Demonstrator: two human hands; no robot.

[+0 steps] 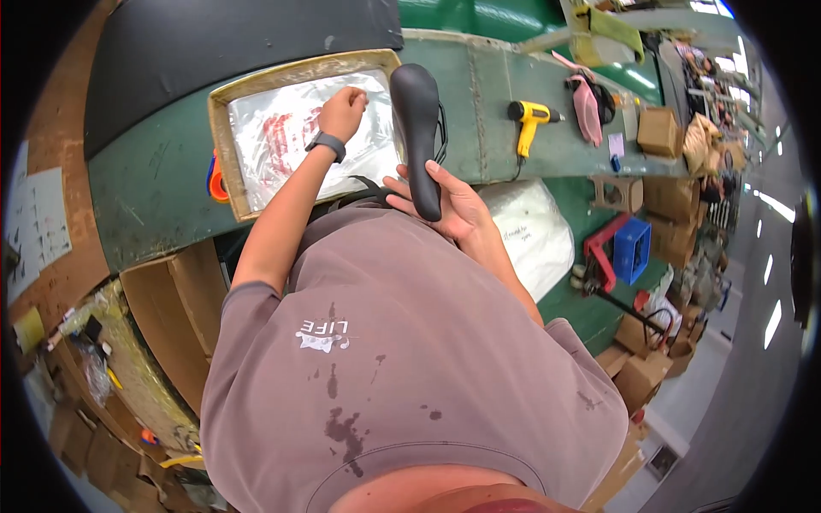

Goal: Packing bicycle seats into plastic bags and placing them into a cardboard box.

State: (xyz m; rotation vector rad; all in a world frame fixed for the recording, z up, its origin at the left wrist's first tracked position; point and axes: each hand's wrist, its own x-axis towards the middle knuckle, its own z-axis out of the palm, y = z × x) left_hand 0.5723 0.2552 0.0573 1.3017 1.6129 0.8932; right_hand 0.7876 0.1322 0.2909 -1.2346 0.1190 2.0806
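Note:
My right hand [455, 205] grips the lower end of a long black object [416, 115] with rounded, wider ends. Its thumb lies along one side, and the fingers pass behind it. The object stands tilted beside a shallow cardboard box [219, 141], and what looks like a black cord [442, 132] shows at its right edge. Clear plastic bags [265, 111] with red print fill the box. Over these bags is my left hand [342, 114], its fingers curled in and the tips pressed together; whatever is between them cannot be made out. A dark watch [329, 145] circles that wrist.
On the green bench [487, 85] lie a yellow heat gun [532, 124], a pink item [587, 111] and a small carton [659, 130]. An orange-and-blue tape dispenser [217, 179] sits left of the box. A white sack [530, 239] and a blue crate [632, 250] stand lower right.

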